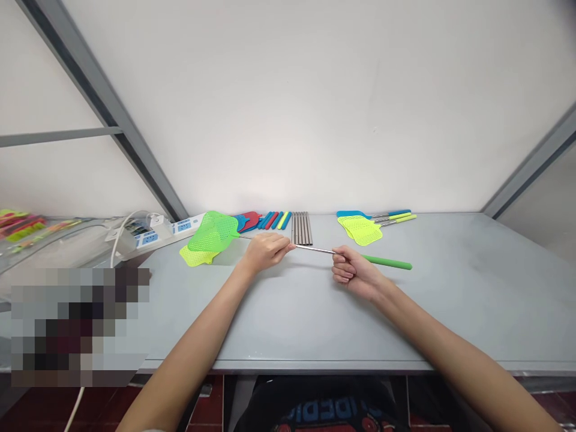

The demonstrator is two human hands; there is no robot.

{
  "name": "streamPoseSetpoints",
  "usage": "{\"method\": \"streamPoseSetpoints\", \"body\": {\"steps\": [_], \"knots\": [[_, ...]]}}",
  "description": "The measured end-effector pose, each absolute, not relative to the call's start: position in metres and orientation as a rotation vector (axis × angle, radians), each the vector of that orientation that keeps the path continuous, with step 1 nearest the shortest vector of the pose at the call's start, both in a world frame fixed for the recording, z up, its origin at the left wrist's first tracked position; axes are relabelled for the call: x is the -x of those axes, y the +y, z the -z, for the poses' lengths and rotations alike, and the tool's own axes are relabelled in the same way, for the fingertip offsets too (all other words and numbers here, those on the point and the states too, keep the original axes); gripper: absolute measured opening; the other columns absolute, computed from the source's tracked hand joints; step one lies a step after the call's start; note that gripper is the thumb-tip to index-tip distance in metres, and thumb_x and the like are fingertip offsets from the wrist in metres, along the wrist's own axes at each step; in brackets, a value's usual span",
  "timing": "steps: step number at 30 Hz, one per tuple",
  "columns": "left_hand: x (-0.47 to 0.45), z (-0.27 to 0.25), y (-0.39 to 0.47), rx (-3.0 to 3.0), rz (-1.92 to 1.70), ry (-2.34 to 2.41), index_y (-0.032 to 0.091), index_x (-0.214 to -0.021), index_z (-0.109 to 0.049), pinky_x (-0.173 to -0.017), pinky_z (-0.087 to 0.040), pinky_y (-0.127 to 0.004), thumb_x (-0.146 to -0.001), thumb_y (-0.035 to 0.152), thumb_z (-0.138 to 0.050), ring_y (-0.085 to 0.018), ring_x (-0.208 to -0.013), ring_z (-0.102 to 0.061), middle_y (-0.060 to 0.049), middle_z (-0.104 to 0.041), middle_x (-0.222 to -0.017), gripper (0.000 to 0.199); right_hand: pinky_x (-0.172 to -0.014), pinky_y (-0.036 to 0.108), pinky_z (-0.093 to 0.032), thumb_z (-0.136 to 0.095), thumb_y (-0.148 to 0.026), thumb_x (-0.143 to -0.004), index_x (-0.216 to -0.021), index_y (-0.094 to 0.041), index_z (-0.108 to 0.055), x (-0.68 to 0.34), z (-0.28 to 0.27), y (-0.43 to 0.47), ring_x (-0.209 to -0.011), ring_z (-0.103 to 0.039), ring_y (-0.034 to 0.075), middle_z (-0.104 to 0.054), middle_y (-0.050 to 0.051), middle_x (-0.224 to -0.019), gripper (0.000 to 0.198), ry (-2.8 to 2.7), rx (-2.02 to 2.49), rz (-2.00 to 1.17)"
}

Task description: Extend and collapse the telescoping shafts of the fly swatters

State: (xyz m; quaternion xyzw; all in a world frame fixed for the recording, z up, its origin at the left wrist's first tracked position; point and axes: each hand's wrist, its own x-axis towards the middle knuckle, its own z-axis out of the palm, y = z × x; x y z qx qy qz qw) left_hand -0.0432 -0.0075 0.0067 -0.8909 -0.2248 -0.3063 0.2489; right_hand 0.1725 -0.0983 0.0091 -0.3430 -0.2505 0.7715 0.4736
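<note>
A green fly swatter (213,233) is held crosswise above the table, its perforated head at the left and its green handle (387,262) at the right. My left hand (269,252) is closed round its thin metal rod (315,249) near the head. Further right, my right hand (353,271) is closed where the rod meets the handle, with the handle's end sticking out past it. A yellow swatter head (193,256) lies on the table, partly hidden under the green one. Behind my left hand lie several metal tubes (302,229) side by side.
Several coloured handles (274,220) lie beside red and blue swatter heads (249,221) along the wall. Yellow and blue swatters (360,229) lie at the back right. A white power strip (168,235) with a cable runs along the left, near plastic-wrapped goods (31,231).
</note>
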Motion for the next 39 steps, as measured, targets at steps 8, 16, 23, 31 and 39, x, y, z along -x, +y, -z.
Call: {"method": "streamPoseSetpoints", "body": {"steps": [8, 16, 23, 31, 39], "knots": [[0.048, -0.007, -0.006, 2.403, 0.837, -0.636, 0.018, -0.056, -0.047, -0.047, -0.026, -0.023, -0.082, 0.029, -0.040, -0.010, -0.046, -0.044, 0.002, -0.047, -0.047, 0.029, -0.033, 0.018, -0.019, -0.049, -0.024, -0.072, -0.049, -0.018, -0.032, -0.174, -0.007, -0.097, -0.034, -0.011, 0.005, -0.015, -0.010, -0.033, 0.029, -0.596, 0.815, -1.885], [0.051, -0.009, -0.005, 2.399, 0.829, -0.654, 0.017, -0.056, -0.048, -0.047, -0.026, -0.023, -0.081, 0.029, -0.040, -0.010, -0.047, -0.044, 0.001, -0.048, -0.047, 0.029, -0.032, 0.018, -0.019, -0.048, -0.024, -0.073, -0.049, -0.018, -0.033, -0.175, -0.009, -0.097, -0.034, -0.010, 0.005, -0.015, -0.010, -0.033, 0.029, -0.585, 0.824, -1.892], [0.054, -0.010, -0.005, 2.404, 0.834, -0.673, 0.017, -0.054, -0.048, -0.047, -0.026, -0.023, -0.081, 0.029, -0.040, -0.010, -0.046, -0.044, 0.001, -0.048, -0.046, 0.030, -0.032, 0.018, -0.019, -0.048, -0.024, -0.073, -0.048, -0.018, -0.032, -0.175, -0.009, -0.097, -0.034, -0.010, 0.005, -0.014, -0.010, -0.033, 0.030, -0.574, 0.830, -1.888], [0.056, -0.012, -0.006, 2.434, 0.828, -0.737, 0.018, -0.056, -0.049, -0.048, -0.026, -0.022, -0.082, 0.030, -0.039, -0.011, -0.049, -0.045, 0.001, -0.049, -0.048, 0.030, -0.033, 0.018, -0.019, -0.048, -0.025, -0.073, -0.048, -0.017, -0.032, -0.179, -0.007, -0.096, -0.035, -0.010, 0.005, -0.013, -0.010, -0.033, 0.030, -0.562, 0.829, -1.889], [0.048, -0.005, -0.018, 2.484, 0.783, -0.891, 0.018, -0.060, -0.051, -0.049, -0.026, -0.022, -0.082, 0.034, -0.037, -0.010, -0.050, -0.046, 0.001, -0.052, -0.052, 0.031, -0.033, 0.019, -0.019, -0.048, -0.024, -0.071, -0.047, -0.018, -0.030, -0.188, -0.004, -0.091, -0.034, -0.012, 0.005, -0.014, -0.010, -0.033, 0.031, -0.550, 0.836, -1.912]]}}
